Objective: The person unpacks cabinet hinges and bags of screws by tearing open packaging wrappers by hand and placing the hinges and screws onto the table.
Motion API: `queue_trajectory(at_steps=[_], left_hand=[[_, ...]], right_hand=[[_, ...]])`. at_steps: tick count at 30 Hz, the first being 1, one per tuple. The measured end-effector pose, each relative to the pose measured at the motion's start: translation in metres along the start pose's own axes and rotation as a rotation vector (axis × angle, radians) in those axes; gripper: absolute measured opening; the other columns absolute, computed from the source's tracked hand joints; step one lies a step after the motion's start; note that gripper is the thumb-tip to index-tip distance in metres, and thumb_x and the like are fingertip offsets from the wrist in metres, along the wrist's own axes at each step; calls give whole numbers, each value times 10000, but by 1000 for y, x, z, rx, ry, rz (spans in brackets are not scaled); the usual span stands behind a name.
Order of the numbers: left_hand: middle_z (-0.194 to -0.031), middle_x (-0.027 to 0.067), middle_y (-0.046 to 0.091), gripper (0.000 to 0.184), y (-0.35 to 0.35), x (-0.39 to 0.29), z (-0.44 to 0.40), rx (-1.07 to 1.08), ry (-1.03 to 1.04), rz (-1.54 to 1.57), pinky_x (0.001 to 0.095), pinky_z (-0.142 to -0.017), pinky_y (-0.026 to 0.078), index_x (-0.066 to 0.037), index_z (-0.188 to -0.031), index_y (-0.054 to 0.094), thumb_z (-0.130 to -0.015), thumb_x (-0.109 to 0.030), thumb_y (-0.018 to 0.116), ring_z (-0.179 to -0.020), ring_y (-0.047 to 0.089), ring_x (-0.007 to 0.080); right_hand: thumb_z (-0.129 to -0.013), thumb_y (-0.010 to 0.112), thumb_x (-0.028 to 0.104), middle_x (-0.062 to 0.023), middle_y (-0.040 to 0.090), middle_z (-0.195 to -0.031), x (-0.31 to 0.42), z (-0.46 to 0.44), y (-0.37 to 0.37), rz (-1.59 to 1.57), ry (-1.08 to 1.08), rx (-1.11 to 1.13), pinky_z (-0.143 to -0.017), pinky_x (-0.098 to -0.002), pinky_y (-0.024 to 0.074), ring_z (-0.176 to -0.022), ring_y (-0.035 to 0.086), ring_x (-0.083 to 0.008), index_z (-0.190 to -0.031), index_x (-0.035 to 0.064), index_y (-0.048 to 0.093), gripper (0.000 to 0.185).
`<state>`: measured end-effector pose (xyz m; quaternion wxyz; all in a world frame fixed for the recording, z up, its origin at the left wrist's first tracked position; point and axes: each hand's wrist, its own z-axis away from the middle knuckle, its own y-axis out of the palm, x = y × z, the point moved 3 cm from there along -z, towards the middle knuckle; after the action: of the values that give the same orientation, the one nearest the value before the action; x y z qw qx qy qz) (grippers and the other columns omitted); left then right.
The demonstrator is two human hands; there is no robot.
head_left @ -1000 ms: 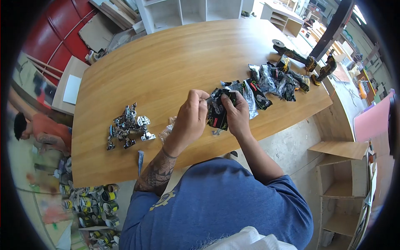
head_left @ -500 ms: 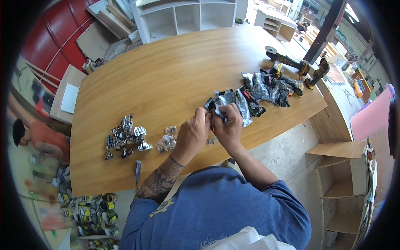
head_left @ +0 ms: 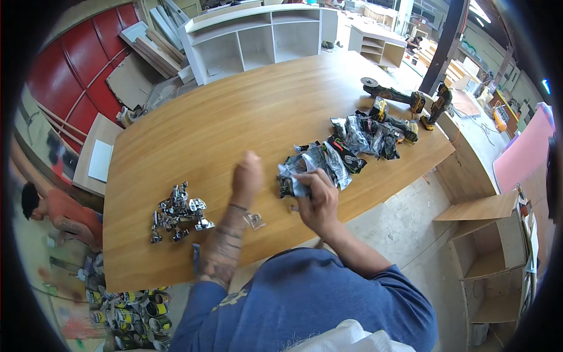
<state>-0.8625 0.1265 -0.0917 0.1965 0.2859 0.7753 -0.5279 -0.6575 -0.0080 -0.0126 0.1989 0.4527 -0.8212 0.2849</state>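
Note:
My left hand (head_left: pixel 246 176) is smeared by motion above the table, left of the wrappers; its fingers cannot be made out. My right hand (head_left: pixel 319 202) pinches a crumpled silver-and-black plastic wrapper (head_left: pixel 298 185) by its edge. Behind that hand lie more torn plastic wrappers (head_left: pixel 331 161) in a heap. Under my left forearm sits a small clear bag of metal parts (head_left: pixel 254 221), partly covered. Shiny metal cabinet hinges (head_left: pixel 179 212) are piled farther left. A narrow bluish strip (head_left: pixel 196 255) rests near the table's front edge.
The wooden table (head_left: pixel 193 129) spreads before me. At its right end are an angle grinder (head_left: pixel 394 95) and cordless power tools (head_left: pixel 438 108). White shelving (head_left: pixel 256 50) stands beyond it. A person (head_left: pixel 73 214) is at the left, above paint cans (head_left: pixel 126 317).
My hands were together at the wrapper; now they are apart. The left has moved left, while the right keeps the wrapper. The view has shifted slightly.

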Motion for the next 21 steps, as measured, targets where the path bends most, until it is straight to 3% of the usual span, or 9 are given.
queue_trajectory(at_steps=[2,3,5,6,8,14,16,18,21], left_hand=[[-727,228,679,210,-35,27,-8,-260,156,-71,462,-562,560,-19,-1004,583,-1104,-200,546,-637,699,386],[-727,228,679,210,-53,7,-20,-267,188,-72,462,-562,560,-19,-1004,583,-1104,-200,546,-637,699,386],[-785,145,730,243,-90,-32,-4,-36,1,299,364,-666,597,-1,-1074,627,-1125,-223,543,-697,726,226],[-785,145,730,243,-89,-33,3,-28,-6,293,364,-666,597,-1,-1074,627,-1125,-223,543,-697,726,226],[-926,88,757,284,-77,-45,9,139,7,695,307,-769,598,11,-1105,637,-1137,-255,544,-814,712,130],[-910,21,667,236,-51,-71,47,189,98,794,256,-781,538,16,-1130,633,-1087,-145,465,-842,653,97],[-940,14,635,269,-59,-103,59,316,25,868,263,-800,509,16,-1123,615,-1105,-229,507,-842,593,75],[-899,-15,613,259,-57,-116,64,255,67,930,223,-761,489,8,-1096,616,-1115,-249,588,-809,564,49],[-748,-18,620,212,-45,-105,57,156,77,867,278,-638,499,-8,-1000,617,-1056,-182,724,-692,543,59]], right_hand=[[-853,726,-34,-152,689,-875,26,-7,-16,-76,-85,-70,-684,-376,526,-771,683,-299,-1008,-12,726,157],[-876,737,-13,-166,706,-884,20,-11,-22,-132,-36,-89,-688,-357,524,-761,686,-283,-1007,-11,715,133],[-949,721,6,-57,696,-854,-8,-14,-24,-278,195,-98,-682,-316,510,-778,652,-143,-979,-5,692,43],[-973,709,7,-18,673,-829,-24,-13,-18,-425,387,-93,-688,-308,511,-807,641,-98,-986,-9,683,33],[-1037,682,46,38,664,-855,-34,-18,-11,-665,453,-105,-673,-256,488,-817,592,-23,-1009,-1,677,55],[-1069,669,78,17,718,-871,-38,-14,4,-743,590,-12,-640,-224,505,-750,616,-22,-1066,12,676,66],[-1066,680,94,2,734,-890,-34,-14,9,-808,598,23,-635,-227,504,-742,615,-23,-1066,15,677,79],[-1061,684,92,11,725,-872,-35,-14,13,-673,523,41,-636,-228,502,-742,613,-25,-1064,11,675,82],[-1050,688,76,10,714,-867,-33,-14,16,-646,532,50,-663,-241,504,-779,610,-26,-1063,8,675,70]])
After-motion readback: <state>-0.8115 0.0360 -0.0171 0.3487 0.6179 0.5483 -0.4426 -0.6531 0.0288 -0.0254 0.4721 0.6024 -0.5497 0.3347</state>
